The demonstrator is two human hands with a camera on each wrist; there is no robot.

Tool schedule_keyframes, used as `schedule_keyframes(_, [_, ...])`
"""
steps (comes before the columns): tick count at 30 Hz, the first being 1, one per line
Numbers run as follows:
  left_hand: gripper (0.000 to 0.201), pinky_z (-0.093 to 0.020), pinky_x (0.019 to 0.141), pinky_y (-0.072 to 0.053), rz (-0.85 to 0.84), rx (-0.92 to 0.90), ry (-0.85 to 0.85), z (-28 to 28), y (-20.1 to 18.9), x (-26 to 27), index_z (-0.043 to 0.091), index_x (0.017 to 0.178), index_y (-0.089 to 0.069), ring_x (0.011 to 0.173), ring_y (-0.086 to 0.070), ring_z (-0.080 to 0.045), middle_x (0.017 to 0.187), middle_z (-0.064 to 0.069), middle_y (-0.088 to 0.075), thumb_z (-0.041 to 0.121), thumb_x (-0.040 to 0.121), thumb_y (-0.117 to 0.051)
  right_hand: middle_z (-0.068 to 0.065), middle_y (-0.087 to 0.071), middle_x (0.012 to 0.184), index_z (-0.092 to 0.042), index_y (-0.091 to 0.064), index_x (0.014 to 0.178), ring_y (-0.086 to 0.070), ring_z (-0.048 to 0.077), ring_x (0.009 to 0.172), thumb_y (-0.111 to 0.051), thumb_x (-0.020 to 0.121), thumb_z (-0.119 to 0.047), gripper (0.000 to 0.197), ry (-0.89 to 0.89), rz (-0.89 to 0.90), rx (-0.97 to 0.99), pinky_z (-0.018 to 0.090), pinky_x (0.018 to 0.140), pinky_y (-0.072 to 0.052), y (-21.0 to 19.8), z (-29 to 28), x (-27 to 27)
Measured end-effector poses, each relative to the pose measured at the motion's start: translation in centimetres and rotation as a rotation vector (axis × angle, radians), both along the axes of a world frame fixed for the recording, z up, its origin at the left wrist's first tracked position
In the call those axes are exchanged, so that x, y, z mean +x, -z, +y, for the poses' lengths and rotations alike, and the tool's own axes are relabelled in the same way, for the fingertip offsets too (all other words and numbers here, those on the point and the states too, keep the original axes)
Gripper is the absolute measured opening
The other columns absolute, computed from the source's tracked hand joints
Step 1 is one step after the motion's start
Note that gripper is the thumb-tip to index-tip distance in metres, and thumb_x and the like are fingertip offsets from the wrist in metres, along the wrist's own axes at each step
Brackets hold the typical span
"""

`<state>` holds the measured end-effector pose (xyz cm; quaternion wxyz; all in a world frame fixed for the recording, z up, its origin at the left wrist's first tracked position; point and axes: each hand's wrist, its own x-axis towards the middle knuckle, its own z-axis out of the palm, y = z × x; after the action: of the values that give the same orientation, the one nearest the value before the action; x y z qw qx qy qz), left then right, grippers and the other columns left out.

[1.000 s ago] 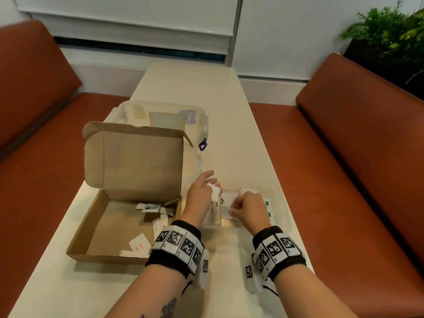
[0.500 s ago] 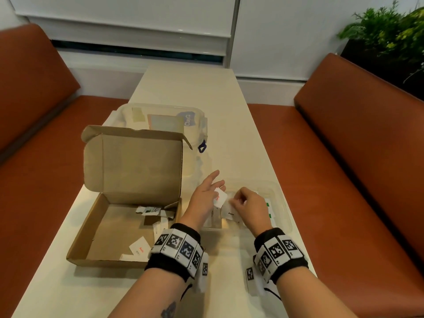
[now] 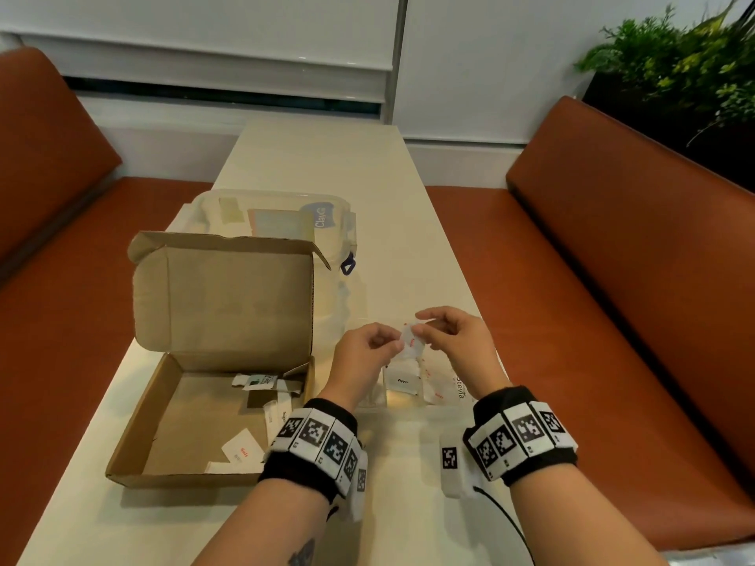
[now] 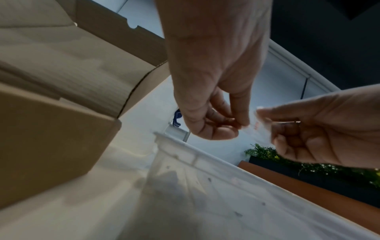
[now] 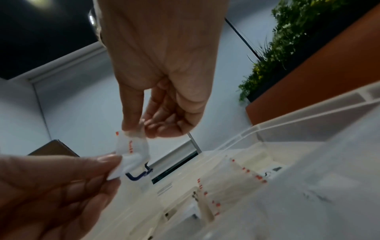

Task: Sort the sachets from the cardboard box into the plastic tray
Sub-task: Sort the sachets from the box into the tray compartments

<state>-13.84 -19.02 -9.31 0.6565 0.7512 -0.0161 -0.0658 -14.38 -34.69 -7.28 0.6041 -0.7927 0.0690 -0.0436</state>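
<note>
Both hands hold one small white sachet with red print above the clear plastic tray. My left hand pinches its lower end and my right hand pinches its top. The right wrist view shows the sachet between the right hand and the left hand's fingertips. Several sachets stand in the tray's compartments. The open cardboard box lies to the left with several sachets inside.
A clear lidded container with a blue latch stands behind the box. Orange bench seats run along both sides of the narrow cream table. A green plant stands at the back right.
Both hands have risen from the tray. The sachet that the left hand pinched alone is now held by both hands, higher above the tray.
</note>
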Motion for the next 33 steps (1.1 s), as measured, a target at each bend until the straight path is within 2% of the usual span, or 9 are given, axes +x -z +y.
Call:
schedule_keyframes(3, [0.007,-0.028,0.072,-0.053,0.027,-0.052,-0.059,-0.4,0.0,0.0,0.014,0.088,-0.066,0.076,-0.06,-0.016,0.08,-0.002,-0.065,0.007,0.086,-0.065,0.007,-0.073,0.079,-0.013,-0.065,0.091,-0.068,0.013,0.072,-0.078,0.076,-0.022,0.021,-0.014,0.093,-0.005,0.024,0.067,-0.053,0.2,0.1,-0.4])
schedule_keyframes(6, [0.005,-0.029,0.073,-0.051,0.032,0.001,-0.035,-0.5,0.1,-0.2,0.011,0.09,-0.066,0.076,-0.059,-0.016,0.082,-0.003,-0.065,0.009,0.086,-0.065,0.008,-0.071,0.074,-0.008,-0.067,0.079,-0.064,0.011,0.064,-0.078,0.076,-0.016,0.014,0.012,0.092,-0.068,0.02,0.062,-0.049,0.6,-0.2,-0.8])
schedule_keyframes(10, [0.008,-0.013,0.063,-0.043,0.008,0.245,0.051,0.0,0.2,-0.2,0.015,0.083,-0.07,0.073,-0.057,-0.004,0.077,0.007,-0.064,0.022,0.081,-0.073,-0.002,-0.067,0.068,-0.011,-0.072,0.072,-0.056,0.008,0.06,-0.074,0.078,-0.015,0.008,-0.006,0.168,-0.553,0.019,0.058,-0.045,0.4,-1.7,-0.5])
schedule_keyframes(14, [0.016,-0.011,0.06,-0.038,0.049,0.475,0.38,0.0,0.2,-0.5,0.018,0.082,-0.076,0.067,-0.056,0.004,0.069,0.015,-0.064,0.03,0.072,-0.081,-0.001,-0.072,0.081,-0.013,-0.075,0.079,-0.066,0.015,0.076,-0.071,0.08,-0.013,0.004,-0.17,0.334,-0.87,0.029,0.074,-0.055,0.3,-2.1,-0.5])
schedule_keyframes(18, [0.017,-0.014,0.067,-0.039,0.057,0.559,0.533,-0.3,0.4,-1.0,0.016,0.088,-0.077,0.071,-0.057,-0.002,0.076,0.009,-0.069,0.016,0.071,-0.08,0.002,-0.072,0.087,-0.012,-0.074,0.085,-0.067,0.017,0.079,-0.069,0.081,-0.012,0.007,-0.244,0.361,-0.962,0.029,0.077,-0.056,0.5,-1.9,-0.5])
schedule_keyframes(21, [0.02,-0.022,0.08,-0.046,0.042,0.596,0.539,-0.4,0.4,-0.9,0.015,0.092,-0.077,0.086,-0.063,-0.012,0.092,-0.001,-0.073,0.014,0.073,-0.079,0.002,-0.071,0.092,-0.013,-0.074,0.088,-0.067,0.019,0.083,-0.067,0.084,-0.011,0.009,-0.247,0.363,-1.046,0.028,0.079,-0.055,0.7,-1.9,-0.3])
schedule_keyframes(26, [0.022,-0.027,0.088,-0.048,0.048,0.603,0.545,-0.5,0.7,-0.7,0.015,0.094,-0.077,0.094,-0.065,-0.015,0.095,-0.001,-0.073,0.015,0.072,-0.079,0.006,-0.069,0.097,-0.011,-0.072,0.092,-0.066,0.025,0.088,-0.061,0.085,-0.007,0.013,-0.325,0.375,-1.174,0.031,0.081,-0.054,1.4,-0.9,-0.3])
schedule_keyframes(30, [0.022,-0.025,0.087,-0.047,0.049,0.588,0.536,-0.5,1.0,-0.6,0.015,0.093,-0.077,0.09,-0.064,-0.011,0.094,0.0,-0.074,0.016,0.072,-0.08,-0.001,-0.058,0.078,-0.021,-0.049,0.063,-0.052,0.018,0.071,-0.061,0.079,-0.004,0.026,-0.329,0.273,-1.189,0.026,0.063,-0.042,2.5,-1.0,-0.7])
schedule_keyframes(33, [0.021,-0.024,0.086,-0.047,0.049,0.594,0.534,-0.5,1.2,-0.5,0.016,0.092,-0.077,0.09,-0.064,-0.01,0.093,0.001,-0.074,0.017,0.071,-0.08,-0.006,-0.047,0.069,-0.025,-0.037,0.057,-0.047,0.017,0.068,-0.062,0.078,-0.007,0.038,-0.331,0.248,-1.181,0.024,0.061,-0.036,3.1,-1.3,-0.9])
